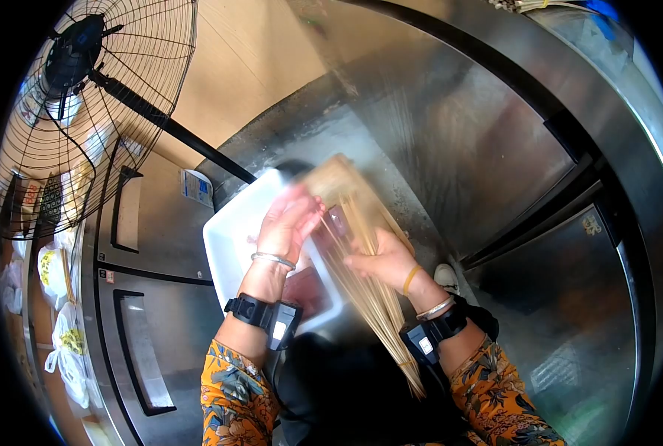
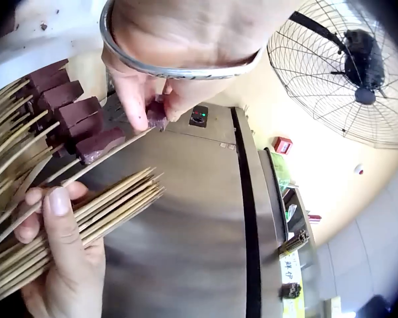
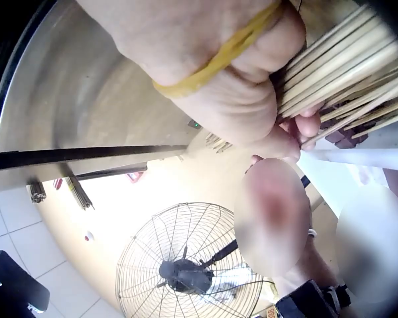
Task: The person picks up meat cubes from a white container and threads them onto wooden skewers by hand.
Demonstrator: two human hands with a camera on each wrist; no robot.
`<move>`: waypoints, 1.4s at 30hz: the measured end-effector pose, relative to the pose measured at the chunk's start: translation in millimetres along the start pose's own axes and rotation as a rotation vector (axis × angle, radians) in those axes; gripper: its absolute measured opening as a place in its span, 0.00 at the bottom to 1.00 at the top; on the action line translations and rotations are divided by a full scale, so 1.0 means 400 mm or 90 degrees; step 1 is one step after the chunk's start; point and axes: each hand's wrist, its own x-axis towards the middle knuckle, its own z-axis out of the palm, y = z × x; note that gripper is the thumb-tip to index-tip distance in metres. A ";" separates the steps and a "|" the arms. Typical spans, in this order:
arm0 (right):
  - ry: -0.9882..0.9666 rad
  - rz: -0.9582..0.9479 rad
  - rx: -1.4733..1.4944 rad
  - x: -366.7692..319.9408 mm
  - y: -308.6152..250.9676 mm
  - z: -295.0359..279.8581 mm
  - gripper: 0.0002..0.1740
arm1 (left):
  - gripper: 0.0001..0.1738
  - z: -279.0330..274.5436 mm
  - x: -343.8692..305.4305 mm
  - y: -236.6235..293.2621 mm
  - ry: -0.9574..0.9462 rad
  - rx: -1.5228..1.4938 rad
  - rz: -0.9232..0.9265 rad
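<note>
My left hand [image 1: 287, 223] pinches a small dark maroon food block [image 2: 157, 115] between thumb and fingers. Right at that block is the tip of a single bamboo skewer [image 2: 109, 154]. My right hand [image 1: 387, 260] holds this skewer under its thumb and grips a thick bundle of bamboo skewers [image 2: 123, 202] in the same palm. In the left wrist view, several maroon blocks threaded on skewers [image 2: 79, 119] lie beside the right hand. More maroon blocks [image 1: 309, 290] sit in the white tub [image 1: 220, 238] below the left hand.
A wooden board [image 1: 339, 171] lies by the tub's right side. The black fan [image 1: 75, 52] stands at the left on its pole. Steel cabinet doors [image 1: 153, 290] line the left, with another steel door [image 1: 562, 320] to the right. A white shoe [image 1: 446, 278] shows below.
</note>
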 end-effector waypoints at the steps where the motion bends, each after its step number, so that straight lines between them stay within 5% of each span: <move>1: 0.002 0.002 -0.001 0.000 -0.002 0.001 0.15 | 0.22 0.001 0.000 0.001 -0.002 0.015 0.006; 16: 0.043 -0.054 -0.042 0.019 0.029 -0.002 0.15 | 0.19 0.019 -0.036 -0.040 -0.016 0.195 0.108; 30: 0.068 -0.069 -0.137 0.041 0.054 -0.019 0.17 | 0.22 -0.008 -0.051 -0.067 -0.035 0.257 0.089; 34: 0.084 -0.032 0.003 0.012 0.018 -0.003 0.15 | 0.16 -0.134 -0.076 -0.018 -0.073 0.487 0.167; 37: 0.075 -0.020 -0.014 0.012 0.015 -0.006 0.13 | 0.09 -0.242 -0.153 -0.009 -0.024 0.773 0.051; 42: 0.037 0.029 0.169 0.007 0.012 -0.010 0.11 | 0.17 -0.280 -0.258 -0.066 -0.127 0.951 -0.012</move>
